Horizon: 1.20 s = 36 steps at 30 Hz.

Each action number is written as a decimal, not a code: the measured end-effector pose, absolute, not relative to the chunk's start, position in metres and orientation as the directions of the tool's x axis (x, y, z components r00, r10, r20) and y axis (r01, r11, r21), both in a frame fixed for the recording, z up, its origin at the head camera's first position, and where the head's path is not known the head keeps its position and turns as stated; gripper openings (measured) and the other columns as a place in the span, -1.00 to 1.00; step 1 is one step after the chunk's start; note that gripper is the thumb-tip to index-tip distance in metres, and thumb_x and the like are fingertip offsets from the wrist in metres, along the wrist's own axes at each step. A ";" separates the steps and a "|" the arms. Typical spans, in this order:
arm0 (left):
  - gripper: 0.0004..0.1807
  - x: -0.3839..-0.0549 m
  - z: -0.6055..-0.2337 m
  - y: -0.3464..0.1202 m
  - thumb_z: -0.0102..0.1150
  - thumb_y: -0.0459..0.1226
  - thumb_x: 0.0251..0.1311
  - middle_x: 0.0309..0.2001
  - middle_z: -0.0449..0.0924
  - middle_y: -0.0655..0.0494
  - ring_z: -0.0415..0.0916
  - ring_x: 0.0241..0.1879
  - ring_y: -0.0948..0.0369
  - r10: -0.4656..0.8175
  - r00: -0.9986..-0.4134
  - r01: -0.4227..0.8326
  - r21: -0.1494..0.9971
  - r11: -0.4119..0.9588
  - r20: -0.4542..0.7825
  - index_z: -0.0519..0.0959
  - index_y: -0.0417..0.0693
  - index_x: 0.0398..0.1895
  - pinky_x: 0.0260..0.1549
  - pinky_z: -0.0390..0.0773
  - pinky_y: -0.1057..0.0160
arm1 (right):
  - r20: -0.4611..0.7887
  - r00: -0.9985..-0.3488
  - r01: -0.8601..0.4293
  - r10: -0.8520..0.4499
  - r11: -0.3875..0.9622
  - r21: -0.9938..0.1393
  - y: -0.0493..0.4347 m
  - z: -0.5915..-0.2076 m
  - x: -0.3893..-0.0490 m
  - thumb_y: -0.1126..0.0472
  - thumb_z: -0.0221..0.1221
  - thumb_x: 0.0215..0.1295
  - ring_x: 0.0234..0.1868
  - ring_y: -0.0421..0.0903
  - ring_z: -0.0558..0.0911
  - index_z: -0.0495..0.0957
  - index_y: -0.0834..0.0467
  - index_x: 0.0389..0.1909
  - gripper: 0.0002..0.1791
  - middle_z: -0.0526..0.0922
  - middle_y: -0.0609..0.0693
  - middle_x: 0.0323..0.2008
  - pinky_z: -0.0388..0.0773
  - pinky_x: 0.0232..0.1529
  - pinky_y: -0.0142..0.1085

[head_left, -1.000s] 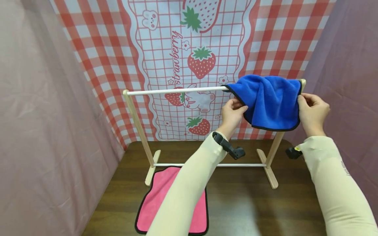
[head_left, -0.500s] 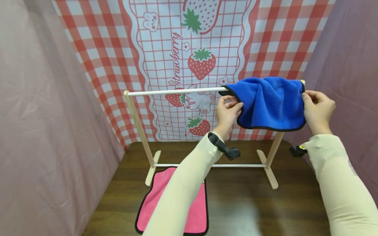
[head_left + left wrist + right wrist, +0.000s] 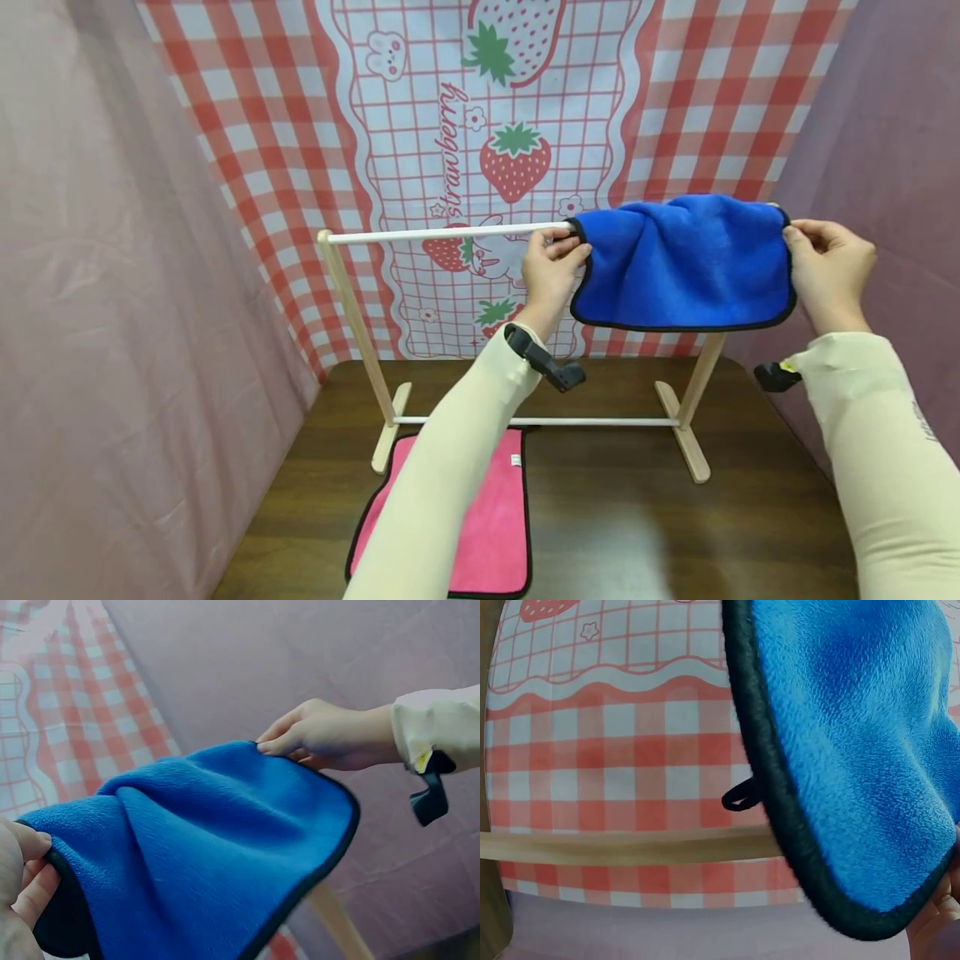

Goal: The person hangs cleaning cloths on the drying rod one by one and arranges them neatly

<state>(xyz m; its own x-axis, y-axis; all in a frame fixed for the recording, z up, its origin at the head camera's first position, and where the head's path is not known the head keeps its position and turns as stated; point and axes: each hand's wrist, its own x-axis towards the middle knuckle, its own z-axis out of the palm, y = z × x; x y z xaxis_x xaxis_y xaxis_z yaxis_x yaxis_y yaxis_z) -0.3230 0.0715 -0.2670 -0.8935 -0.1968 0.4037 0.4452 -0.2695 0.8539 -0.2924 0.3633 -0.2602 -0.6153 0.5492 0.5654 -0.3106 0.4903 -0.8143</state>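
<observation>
A blue towel (image 3: 690,267) with black edging hangs over the right part of the white top bar (image 3: 450,233) of a wooden rack. My left hand (image 3: 551,271) pinches its left edge close below the bar. On the opposite side, my right hand (image 3: 832,271) pinches the right edge near the rack's right post. In the left wrist view the towel (image 3: 202,840) spreads between both hands, with a few folds near its top. A small black loop (image 3: 741,795) sticks out from the towel's edge in the right wrist view. The back of the towel is hidden.
A pink towel (image 3: 491,525) with black edging lies on the brown table (image 3: 600,517), partly covered by my left forearm. The rack's feet (image 3: 682,433) stand on the table. Behind hangs a red checked strawberry cloth (image 3: 513,162), with pinkish curtains (image 3: 150,292) at the sides.
Both hands have moved apart and slightly up, left hand leftward and right hand rightward. The blue towel is spread wider and its lower edge is straighter.
</observation>
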 end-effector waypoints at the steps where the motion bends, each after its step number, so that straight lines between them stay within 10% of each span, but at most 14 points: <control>1: -0.70 -0.324 -0.266 0.069 0.31 -0.63 0.07 -0.20 0.69 -0.32 0.69 -0.26 0.04 -0.197 -0.895 0.443 0.855 -0.269 0.401 0.49 -0.36 -0.15 -0.34 0.67 0.34 | 0.563 -0.618 -0.307 0.549 0.491 -0.815 0.364 -0.260 -0.292 0.21 0.28 0.32 -0.54 -0.47 0.44 0.70 -0.25 -0.41 -0.77 0.49 -0.52 -0.62 0.34 -0.45 -0.67; 17: -0.72 -0.339 -0.256 0.028 0.28 -0.61 0.12 -0.14 0.67 -0.34 0.54 -0.44 0.34 -0.202 -0.891 0.448 0.859 -0.248 0.407 0.47 -0.35 -0.12 -0.41 0.60 0.41 | 0.528 -0.654 -0.293 0.541 0.462 -0.837 0.370 -0.262 -0.298 0.27 0.25 0.32 -0.58 -0.51 0.43 0.68 -0.24 -0.46 -0.71 0.49 -0.53 -0.66 0.34 -0.47 -0.70; 36: -0.73 -0.347 -0.270 0.001 0.30 -0.66 0.05 -0.28 0.68 -0.26 0.64 -0.30 0.14 -0.232 -0.899 0.429 0.849 -0.307 0.371 0.48 -0.21 -0.34 -0.24 0.70 0.24 | 0.329 -0.850 -0.328 0.411 0.074 -0.942 0.370 -0.266 -0.297 0.36 0.19 0.34 -0.68 -0.37 0.61 0.68 -0.12 -0.60 -0.62 0.64 -0.28 -0.67 0.53 -0.60 -0.58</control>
<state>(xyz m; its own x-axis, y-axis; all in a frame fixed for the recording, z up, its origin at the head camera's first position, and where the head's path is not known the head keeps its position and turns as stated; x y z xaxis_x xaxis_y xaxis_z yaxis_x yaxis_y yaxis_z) -0.3470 0.0014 -0.2705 -0.8992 -0.2322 0.3708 0.4294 -0.3067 0.8494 -0.2969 0.3699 -0.2656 -0.8504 0.4108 0.3288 -0.3285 0.0737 -0.9416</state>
